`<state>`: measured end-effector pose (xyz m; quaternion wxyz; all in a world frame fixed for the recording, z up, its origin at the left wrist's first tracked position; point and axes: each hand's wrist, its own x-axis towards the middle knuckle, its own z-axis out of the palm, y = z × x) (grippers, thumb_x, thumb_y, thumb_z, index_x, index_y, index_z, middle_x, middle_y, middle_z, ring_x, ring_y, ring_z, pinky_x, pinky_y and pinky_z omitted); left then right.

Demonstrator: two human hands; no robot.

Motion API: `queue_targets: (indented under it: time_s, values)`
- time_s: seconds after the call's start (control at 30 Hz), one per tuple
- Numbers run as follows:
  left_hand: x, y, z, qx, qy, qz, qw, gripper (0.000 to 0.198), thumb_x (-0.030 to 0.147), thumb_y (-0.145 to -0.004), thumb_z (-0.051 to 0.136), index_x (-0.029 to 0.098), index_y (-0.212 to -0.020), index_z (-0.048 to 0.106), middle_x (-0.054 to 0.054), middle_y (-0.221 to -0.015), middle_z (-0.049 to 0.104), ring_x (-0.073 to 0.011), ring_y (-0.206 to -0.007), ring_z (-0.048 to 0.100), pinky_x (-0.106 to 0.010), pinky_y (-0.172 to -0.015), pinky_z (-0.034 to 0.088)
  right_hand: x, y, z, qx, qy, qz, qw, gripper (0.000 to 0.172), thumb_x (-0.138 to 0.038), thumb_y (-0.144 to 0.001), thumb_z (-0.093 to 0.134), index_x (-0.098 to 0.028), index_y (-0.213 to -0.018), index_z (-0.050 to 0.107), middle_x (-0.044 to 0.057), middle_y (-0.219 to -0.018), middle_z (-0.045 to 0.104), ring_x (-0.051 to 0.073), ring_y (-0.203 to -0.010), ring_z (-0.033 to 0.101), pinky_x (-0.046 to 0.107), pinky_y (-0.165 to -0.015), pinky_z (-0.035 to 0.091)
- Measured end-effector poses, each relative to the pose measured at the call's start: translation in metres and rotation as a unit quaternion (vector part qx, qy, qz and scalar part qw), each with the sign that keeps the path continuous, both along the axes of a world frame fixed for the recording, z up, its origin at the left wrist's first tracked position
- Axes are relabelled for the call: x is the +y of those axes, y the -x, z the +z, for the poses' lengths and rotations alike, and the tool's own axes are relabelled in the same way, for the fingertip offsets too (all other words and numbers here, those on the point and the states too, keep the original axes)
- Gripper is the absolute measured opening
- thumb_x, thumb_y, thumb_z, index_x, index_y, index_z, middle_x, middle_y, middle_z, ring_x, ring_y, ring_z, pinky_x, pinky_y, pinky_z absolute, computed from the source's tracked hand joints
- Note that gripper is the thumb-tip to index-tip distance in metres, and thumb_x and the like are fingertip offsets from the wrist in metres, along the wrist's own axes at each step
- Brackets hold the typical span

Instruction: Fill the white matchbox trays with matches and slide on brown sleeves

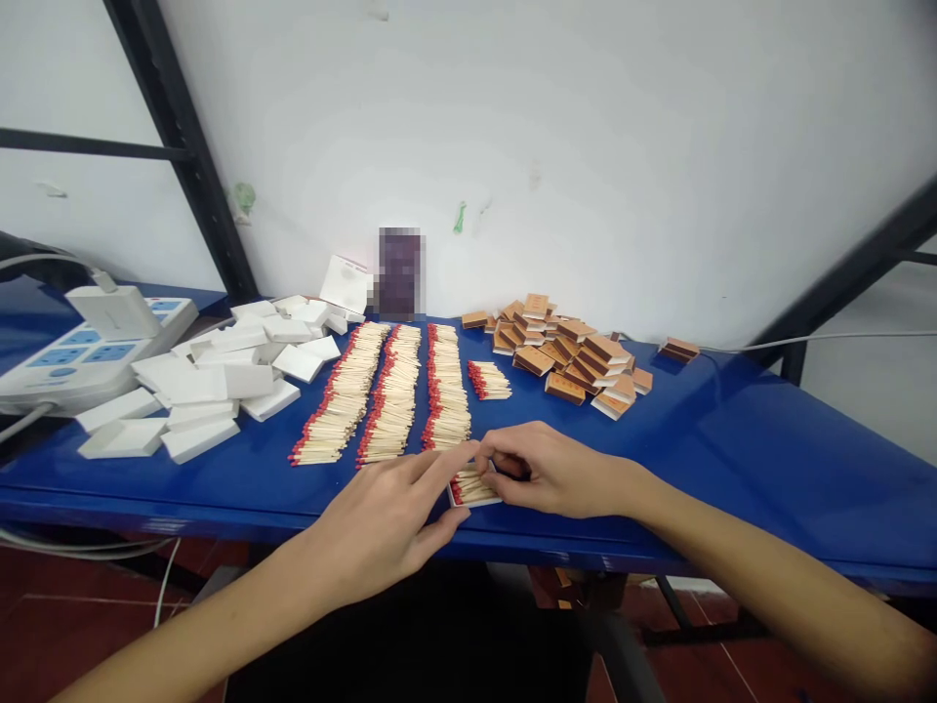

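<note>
A small white tray of red-tipped matches [472, 488] lies near the front edge of the blue table [732, 439]. My left hand [387, 522] touches the tray's left side, with its index finger stretched along the top and its thumb under the tray's edge. My right hand [556, 474] pinches at the tray's right end, fingers curled together. Behind the tray lie three long rows of matches [391, 391] and a short bundle of matches [489, 381].
A heap of empty white inner trays [220, 376] lies at the left. A pile of brown matchbox sleeves [571, 356] sits at the back right, with one more sleeve [679, 349] apart. A white power strip [88, 347] rests at the far left. A black frame and a white wall stand behind.
</note>
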<state>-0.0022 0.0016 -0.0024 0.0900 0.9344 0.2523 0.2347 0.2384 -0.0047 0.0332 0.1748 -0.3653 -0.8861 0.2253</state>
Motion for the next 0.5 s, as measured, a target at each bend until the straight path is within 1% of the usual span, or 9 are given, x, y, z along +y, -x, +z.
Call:
queue_targets:
  time_s: [0.1,0.2,0.27,0.3,0.37,0.4,0.43,0.47,0.5]
  values:
    - [-0.002,0.0,0.003,-0.015,0.0,0.008,1.0,0.053,0.033,-0.096,0.055,0.026,-0.145,0.035,-0.01,-0.131,0.061,-0.0253,-0.108,0.066,-0.042,-0.088,0.058,0.001,-0.002,-0.002,0.008,0.006,-0.013,1.0,0.006,-0.026,-0.093,0.052,-0.02,-0.094,0.052,-0.01,-0.06,0.035,0.009,-0.051,0.033,0.023,-0.054,0.029]
    - [-0.007,0.001,0.009,-0.066,0.019,0.014,0.998,0.047,0.033,-0.092,0.059,0.023,-0.136,0.047,-0.01,-0.132,0.057,-0.0228,-0.11,0.064,-0.036,-0.092,0.057,0.0,-0.004,0.0,-0.008,0.001,-0.021,1.0,0.018,-0.032,-0.092,0.057,-0.02,-0.104,0.052,-0.009,-0.064,0.037,0.009,-0.054,0.036,0.023,-0.056,0.03]
    - [-0.007,0.004,0.019,-0.1,0.022,0.024,0.994,0.039,0.031,-0.091,0.059,0.021,-0.129,0.053,-0.009,-0.127,0.059,-0.0203,-0.105,0.065,-0.033,-0.09,0.057,-0.002,-0.004,0.001,-0.036,-0.005,-0.025,0.999,0.027,-0.037,-0.09,0.061,-0.02,-0.109,0.053,-0.007,-0.068,0.04,0.01,-0.058,0.04,0.024,-0.058,0.032]
    - [-0.003,0.006,0.027,-0.114,0.014,0.033,0.993,0.035,0.031,-0.091,0.058,0.021,-0.125,0.056,-0.009,-0.123,0.061,-0.0192,-0.1,0.066,-0.032,-0.087,0.057,-0.003,-0.003,0.001,-0.051,-0.006,-0.03,0.998,0.031,-0.039,-0.089,0.063,-0.02,-0.111,0.053,-0.007,-0.07,0.042,0.011,-0.06,0.042,0.024,-0.06,0.033]
    - [0.017,0.014,0.051,-0.134,-0.012,0.073,0.988,0.029,0.034,-0.093,0.054,0.02,-0.118,0.061,-0.007,-0.115,0.066,-0.0168,-0.087,0.066,-0.032,-0.08,0.057,-0.003,-0.001,0.001,-0.074,-0.005,-0.039,0.996,0.036,-0.043,-0.087,0.065,-0.021,-0.113,0.054,-0.005,-0.072,0.045,0.012,-0.063,0.045,0.025,-0.062,0.034]
    - [0.034,0.019,0.067,-0.147,-0.032,0.109,0.983,0.028,0.038,-0.094,0.051,0.021,-0.113,0.063,-0.005,-0.107,0.069,-0.0159,-0.08,0.066,-0.031,-0.075,0.057,-0.003,0.0,0.0,-0.084,-0.004,-0.042,0.996,0.038,-0.044,-0.086,0.066,-0.021,-0.115,0.054,-0.005,-0.072,0.046,0.013,-0.065,0.046,0.025,-0.063,0.035]
    - [0.055,0.024,0.083,-0.154,-0.053,0.173,0.971,0.032,0.043,-0.096,0.046,0.02,-0.11,0.063,-0.004,-0.104,0.07,-0.0161,-0.079,0.065,-0.031,-0.073,0.056,-0.003,0.001,0.0,-0.091,-0.002,-0.045,0.995,0.041,-0.045,-0.086,0.066,-0.022,-0.116,0.054,-0.005,-0.073,0.047,0.013,-0.066,0.047,0.026,-0.064,0.035]
    - [0.08,0.027,0.099,-0.122,-0.065,0.238,0.961,0.039,0.047,-0.097,0.042,0.019,-0.116,0.061,-0.005,-0.11,0.069,-0.0173,-0.087,0.066,-0.032,-0.079,0.054,-0.002,0.001,-0.001,-0.094,0.0,-0.047,0.994,0.043,-0.046,-0.085,0.067,-0.022,-0.118,0.054,-0.005,-0.073,0.047,0.014,-0.067,0.047,0.026,-0.064,0.036]
    - [0.107,0.03,0.114,-0.075,-0.077,0.306,0.946,0.047,0.05,-0.099,0.034,0.018,-0.126,0.056,-0.004,-0.117,0.067,-0.0191,-0.096,0.066,-0.034,-0.086,0.052,-0.002,0.001,-0.001,-0.095,0.001,-0.048,0.994,0.045,-0.047,-0.084,0.067,-0.023,-0.119,0.053,-0.005,-0.074,0.047,0.014,-0.067,0.048,0.026,-0.065,0.036]
